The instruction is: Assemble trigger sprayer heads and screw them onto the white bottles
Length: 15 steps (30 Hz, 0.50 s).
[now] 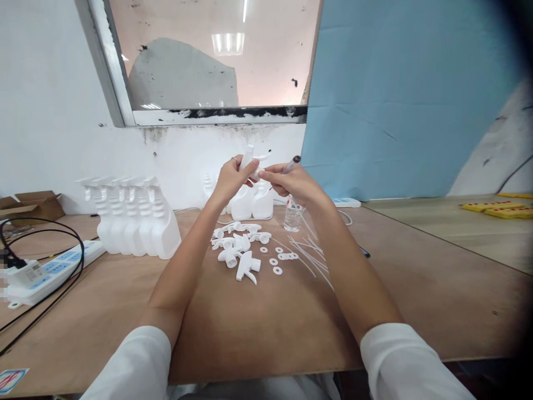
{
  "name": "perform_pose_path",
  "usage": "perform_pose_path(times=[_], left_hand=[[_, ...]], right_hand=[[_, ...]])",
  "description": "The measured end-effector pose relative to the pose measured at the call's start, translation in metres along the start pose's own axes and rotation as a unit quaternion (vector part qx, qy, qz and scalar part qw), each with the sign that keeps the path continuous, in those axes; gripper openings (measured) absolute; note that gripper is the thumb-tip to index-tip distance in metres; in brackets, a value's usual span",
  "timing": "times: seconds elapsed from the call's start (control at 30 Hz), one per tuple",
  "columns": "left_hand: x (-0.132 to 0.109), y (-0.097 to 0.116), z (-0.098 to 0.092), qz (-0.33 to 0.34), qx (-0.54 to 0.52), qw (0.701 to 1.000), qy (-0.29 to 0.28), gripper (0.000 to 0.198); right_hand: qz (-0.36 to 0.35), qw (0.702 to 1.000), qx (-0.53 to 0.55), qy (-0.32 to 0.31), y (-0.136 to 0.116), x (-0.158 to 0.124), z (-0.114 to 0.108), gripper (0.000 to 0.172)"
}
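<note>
Left hand (230, 180) grips an upright spray head (249, 162); right hand (291, 183), just right of it, pinches its near side while clasping a pen (290, 164).

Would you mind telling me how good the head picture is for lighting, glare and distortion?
Head view: soft, even light, faint shadows on the table; ceiling lights glare in the window; a dark vignette in the right corners; straight edges bend; both hands and the sprayer look slightly soft.
</note>
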<state>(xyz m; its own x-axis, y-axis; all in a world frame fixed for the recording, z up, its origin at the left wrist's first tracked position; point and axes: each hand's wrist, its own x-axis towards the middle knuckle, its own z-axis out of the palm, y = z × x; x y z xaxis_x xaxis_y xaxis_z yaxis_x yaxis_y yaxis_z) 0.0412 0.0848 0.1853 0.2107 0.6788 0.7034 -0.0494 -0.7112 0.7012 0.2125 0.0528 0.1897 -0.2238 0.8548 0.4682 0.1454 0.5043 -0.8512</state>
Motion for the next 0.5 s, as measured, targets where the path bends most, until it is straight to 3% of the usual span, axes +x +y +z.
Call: perform_pose_path(times=[0.2, 0.3, 0.43, 0.5], left_hand=[[0.007, -0.004, -0.012, -0.014, -0.018, 0.998, 0.067, 0.015], [0.009, -0.005, -0.021, -0.020, -0.036, 0.996, 0.085, 0.011], [0.009, -0.005, -0.027, -0.043, -0.092, 0.990, 0.097, 0.013], [0.008, -0.005, -0.028, -0.057, -0.132, 0.985, 0.095, 0.014]], right_hand=[[0.110, 0.983, -0.147, 0.011, 0.001, -0.003, -0.021, 0.014], [0.170, 0.963, -0.209, 0.009, 0.003, -0.004, -0.032, 0.012], [0.295, 0.922, -0.245, -0.054, 0.011, -0.007, -0.051, 0.008], [0.307, 0.904, -0.286, -0.082, 0.014, -0.009, -0.061, 0.007]])
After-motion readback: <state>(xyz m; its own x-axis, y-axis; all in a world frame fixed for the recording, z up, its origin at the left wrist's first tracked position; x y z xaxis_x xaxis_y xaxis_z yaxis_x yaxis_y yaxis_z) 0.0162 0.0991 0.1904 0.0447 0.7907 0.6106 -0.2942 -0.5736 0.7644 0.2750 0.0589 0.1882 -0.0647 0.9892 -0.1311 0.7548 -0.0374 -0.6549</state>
